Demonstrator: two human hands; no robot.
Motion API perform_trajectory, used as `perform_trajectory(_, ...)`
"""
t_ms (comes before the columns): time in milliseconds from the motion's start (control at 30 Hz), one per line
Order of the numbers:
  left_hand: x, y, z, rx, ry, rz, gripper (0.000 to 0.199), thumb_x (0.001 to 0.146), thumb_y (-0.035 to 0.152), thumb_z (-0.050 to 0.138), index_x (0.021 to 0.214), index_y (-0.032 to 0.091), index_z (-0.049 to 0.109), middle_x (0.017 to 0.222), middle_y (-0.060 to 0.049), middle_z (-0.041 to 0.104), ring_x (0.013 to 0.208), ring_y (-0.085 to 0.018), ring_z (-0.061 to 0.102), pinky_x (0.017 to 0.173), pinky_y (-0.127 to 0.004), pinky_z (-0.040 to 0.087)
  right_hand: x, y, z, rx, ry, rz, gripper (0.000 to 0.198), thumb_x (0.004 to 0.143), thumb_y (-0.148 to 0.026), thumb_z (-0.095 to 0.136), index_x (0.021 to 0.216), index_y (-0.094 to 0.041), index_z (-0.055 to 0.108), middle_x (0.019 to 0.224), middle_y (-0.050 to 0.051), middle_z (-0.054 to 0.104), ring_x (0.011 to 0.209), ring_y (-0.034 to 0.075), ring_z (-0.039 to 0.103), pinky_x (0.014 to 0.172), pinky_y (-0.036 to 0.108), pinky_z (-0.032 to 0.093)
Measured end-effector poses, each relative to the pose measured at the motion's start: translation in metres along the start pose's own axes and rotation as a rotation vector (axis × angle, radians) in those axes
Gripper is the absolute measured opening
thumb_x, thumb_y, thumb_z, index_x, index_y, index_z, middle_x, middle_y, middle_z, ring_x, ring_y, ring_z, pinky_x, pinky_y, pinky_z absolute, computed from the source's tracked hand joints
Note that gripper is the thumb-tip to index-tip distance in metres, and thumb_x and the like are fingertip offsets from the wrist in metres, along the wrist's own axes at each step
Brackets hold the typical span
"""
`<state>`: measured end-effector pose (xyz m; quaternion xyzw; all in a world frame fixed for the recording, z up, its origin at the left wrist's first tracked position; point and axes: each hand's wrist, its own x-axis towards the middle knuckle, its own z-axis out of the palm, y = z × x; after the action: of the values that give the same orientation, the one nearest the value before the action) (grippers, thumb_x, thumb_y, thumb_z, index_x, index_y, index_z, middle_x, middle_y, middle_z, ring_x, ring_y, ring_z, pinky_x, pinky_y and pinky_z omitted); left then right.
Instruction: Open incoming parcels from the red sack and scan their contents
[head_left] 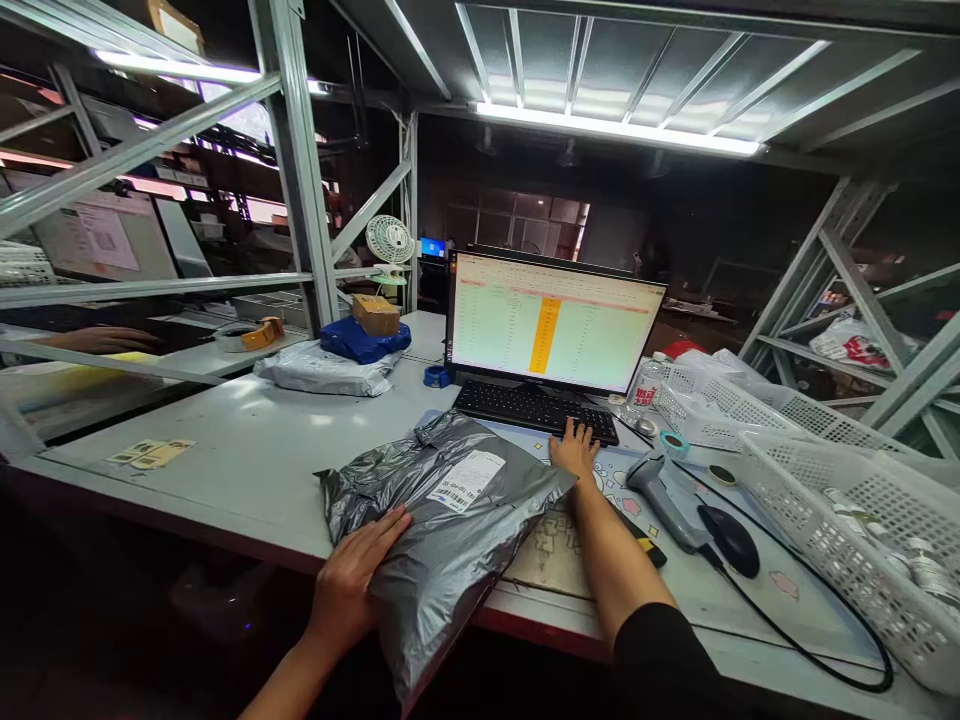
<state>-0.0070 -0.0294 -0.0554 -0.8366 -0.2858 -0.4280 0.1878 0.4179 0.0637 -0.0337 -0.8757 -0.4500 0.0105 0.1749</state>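
A large grey plastic mailer bag with a white barcode label lies at the desk's front edge, its near corner hanging over. My left hand rests on the bag's left side, fingers stretched out flat. Reaching past the bag, my right hand lies with spread fingers on the right part of a black keyboard. Behind the keyboard stands a monitor showing a table with one orange column. To the right of my right forearm are a grey barcode scanner and a black mouse.
White perforated baskets line the right side, the nearest holding small items. At the back left, a blue package and a small cardboard box sit on a white parcel. A metal post rises at the left. Another person's hand shows far left.
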Motion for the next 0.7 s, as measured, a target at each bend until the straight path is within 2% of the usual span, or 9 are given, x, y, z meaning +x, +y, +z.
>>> perform_trajectory(67,0.001,0.000,0.000,0.021,0.011,0.016,0.056,0.108,0.018,0.042,0.163,0.024,0.044,0.143,-0.009,0.070,0.122,-0.022,0.072,0.106,-0.035,0.053,0.001,0.000,0.001,-0.002,-0.008,0.004,0.075,0.106,-0.045,0.037,0.173,-0.013,0.020,0.176,0.018,0.021,0.164,0.038,0.010,0.129,0.059,0.009)
perform_trajectory(233,0.000,0.000,-0.001,0.023,0.005,0.017,0.050,0.109,0.021,0.040,0.158,0.022,0.050,0.141,-0.009,0.070,0.121,-0.022,0.072,0.105,-0.035,0.052,0.005,0.001,0.002,0.006,-0.057,-0.017,0.075,0.105,-0.044,0.033,0.174,-0.021,0.015,0.181,0.005,0.004,0.164,0.036,-0.003,0.128,0.065,0.010)
perform_trajectory(367,0.000,0.000,0.000,0.019,0.002,0.007,0.047,0.109,0.022,0.040,0.155,0.022,0.053,0.141,-0.008,0.071,0.121,-0.022,0.071,0.106,-0.035,0.051,0.009,0.002,0.002,0.016,-0.110,-0.001,0.074,0.105,-0.046,0.032,0.174,-0.025,0.014,0.180,0.004,0.005,0.164,0.040,-0.004,0.125,0.073,0.012)
perform_trajectory(700,-0.013,-0.005,0.009,-0.019,-0.002,-0.033,0.053,0.107,0.023,0.045,0.159,0.025,0.050,0.148,-0.006,0.066,0.125,-0.025,0.069,0.109,-0.038,0.049,0.010,0.002,-0.003,0.024,-0.158,-0.006,0.073,0.104,-0.046,0.030,0.174,-0.028,0.014,0.181,0.002,0.005,0.163,0.042,-0.005,0.124,0.075,0.010)
